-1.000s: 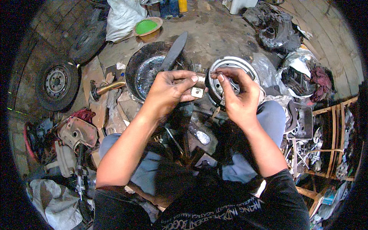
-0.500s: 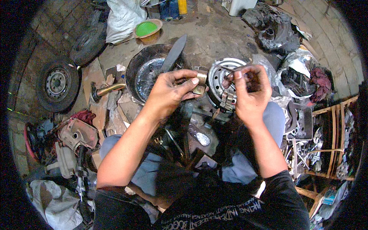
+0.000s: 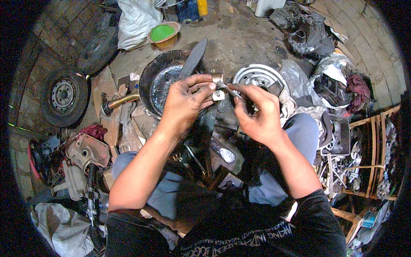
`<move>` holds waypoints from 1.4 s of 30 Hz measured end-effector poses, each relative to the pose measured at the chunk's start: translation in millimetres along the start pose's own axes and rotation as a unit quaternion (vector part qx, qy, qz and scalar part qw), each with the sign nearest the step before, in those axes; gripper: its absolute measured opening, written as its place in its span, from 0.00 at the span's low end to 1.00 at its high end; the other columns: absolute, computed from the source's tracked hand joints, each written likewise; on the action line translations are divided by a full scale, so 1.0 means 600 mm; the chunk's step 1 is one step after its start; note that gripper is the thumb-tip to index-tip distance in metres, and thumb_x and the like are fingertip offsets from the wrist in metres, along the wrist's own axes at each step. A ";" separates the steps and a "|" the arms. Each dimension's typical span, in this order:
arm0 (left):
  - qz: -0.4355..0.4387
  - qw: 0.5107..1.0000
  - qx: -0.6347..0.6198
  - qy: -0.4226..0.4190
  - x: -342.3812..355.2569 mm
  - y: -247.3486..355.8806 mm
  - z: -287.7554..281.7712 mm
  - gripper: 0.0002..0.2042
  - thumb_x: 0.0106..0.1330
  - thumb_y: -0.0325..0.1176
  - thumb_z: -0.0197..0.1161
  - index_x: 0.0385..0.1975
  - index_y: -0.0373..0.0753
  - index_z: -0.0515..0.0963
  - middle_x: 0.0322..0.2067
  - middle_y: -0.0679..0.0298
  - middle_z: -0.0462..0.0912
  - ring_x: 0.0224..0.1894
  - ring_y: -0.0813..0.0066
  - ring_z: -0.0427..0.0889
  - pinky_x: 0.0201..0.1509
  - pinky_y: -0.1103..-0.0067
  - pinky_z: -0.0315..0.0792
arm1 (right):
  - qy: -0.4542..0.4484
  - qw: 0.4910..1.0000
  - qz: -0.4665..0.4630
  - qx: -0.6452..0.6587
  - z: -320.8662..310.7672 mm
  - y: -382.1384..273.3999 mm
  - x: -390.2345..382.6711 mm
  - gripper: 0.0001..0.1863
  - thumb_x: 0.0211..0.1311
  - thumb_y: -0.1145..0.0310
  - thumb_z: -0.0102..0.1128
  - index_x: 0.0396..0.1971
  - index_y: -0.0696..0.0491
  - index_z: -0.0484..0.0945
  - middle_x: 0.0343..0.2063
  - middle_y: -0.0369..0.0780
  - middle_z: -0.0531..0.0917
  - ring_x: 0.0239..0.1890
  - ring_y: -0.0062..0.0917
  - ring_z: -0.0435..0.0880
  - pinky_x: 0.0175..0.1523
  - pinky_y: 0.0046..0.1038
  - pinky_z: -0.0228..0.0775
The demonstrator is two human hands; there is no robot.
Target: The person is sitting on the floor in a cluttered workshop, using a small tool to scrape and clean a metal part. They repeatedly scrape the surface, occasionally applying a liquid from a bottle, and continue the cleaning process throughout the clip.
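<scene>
In the middle of the view my left hand [image 3: 184, 100] is closed on a small silver metal bracket [image 3: 218, 94], with a curved top and a holed white tab. My right hand [image 3: 257, 109] pinches a thin metal tool [image 3: 230, 91], whose far end meets the bracket. Just beyond my hands a dark flat blade-like piece [image 3: 195, 55] leans over a black metal pan [image 3: 150, 81]. A silver wheel rim [image 3: 252, 73] lies to the right, partly behind my right hand.
Tyres [image 3: 62, 96] and a white sack [image 3: 137, 23] lie left and back. A green-lined bowl [image 3: 165, 34] stands beyond the pan. Greasy parts [image 3: 306, 38] lie back right. Scrap parts [image 3: 87, 150] crowd the left, a wooden rack [image 3: 372, 154] the right. My bent legs frame the work.
My right hand has come in leftward and down from over the rim, bringing the thin tool onto the bracket. My left hand still holds the bracket, slightly shifted.
</scene>
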State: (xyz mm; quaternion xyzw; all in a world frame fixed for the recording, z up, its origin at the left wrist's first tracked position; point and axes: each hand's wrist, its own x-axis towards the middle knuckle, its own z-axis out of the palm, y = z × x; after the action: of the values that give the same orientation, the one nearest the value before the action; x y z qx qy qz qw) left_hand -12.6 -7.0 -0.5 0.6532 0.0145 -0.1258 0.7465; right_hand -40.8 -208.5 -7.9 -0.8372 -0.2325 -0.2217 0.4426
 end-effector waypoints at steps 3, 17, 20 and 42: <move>0.017 1.000 -0.009 0.020 0.003 0.001 0.000 0.18 0.69 0.34 0.68 0.54 0.31 0.77 0.49 0.57 0.85 0.47 0.68 0.87 0.51 0.75 0.84 | 0.016 1.000 -0.004 -0.024 -0.008 0.011 0.002 0.11 0.58 0.77 0.61 0.42 0.60 0.82 0.34 0.52 0.85 0.37 0.48 0.87 0.41 0.38 0.78; 0.090 0.978 -0.183 0.041 0.021 0.059 -0.073 0.16 0.70 0.33 0.67 0.49 0.28 0.74 0.45 0.52 0.86 0.45 0.58 0.89 0.50 0.70 0.85 | 0.019 0.991 0.126 0.050 0.016 0.014 0.021 0.05 0.61 0.75 0.65 0.36 0.57 0.85 0.31 0.45 0.88 0.33 0.32 0.89 0.42 0.31 0.78; 0.101 0.986 -0.097 0.087 0.027 0.070 -0.087 0.15 0.68 0.35 0.70 0.47 0.32 0.78 0.42 0.56 0.87 0.42 0.66 0.89 0.47 0.76 0.82 | -0.031 0.998 0.051 -0.005 0.014 0.022 0.043 0.08 0.62 0.72 0.66 0.39 0.58 0.84 0.35 0.51 0.88 0.40 0.44 0.88 0.47 0.39 0.78; 0.147 0.962 -0.191 0.129 0.062 0.072 -0.097 0.33 0.61 0.29 0.76 0.65 0.35 0.68 0.50 0.54 0.81 0.47 0.67 0.85 0.46 0.76 0.77 | -0.103 0.977 0.040 -0.181 0.045 0.008 0.118 0.08 0.60 0.69 0.66 0.36 0.57 0.84 0.33 0.50 0.83 0.41 0.48 0.83 0.45 0.44 0.76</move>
State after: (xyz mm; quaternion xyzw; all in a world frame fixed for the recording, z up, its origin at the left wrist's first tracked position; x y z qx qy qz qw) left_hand 40.6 48.7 25.8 0.5038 0.0380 0.0761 0.8596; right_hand 22.3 -174.5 16.1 -0.9304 -0.1990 -0.1545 0.2663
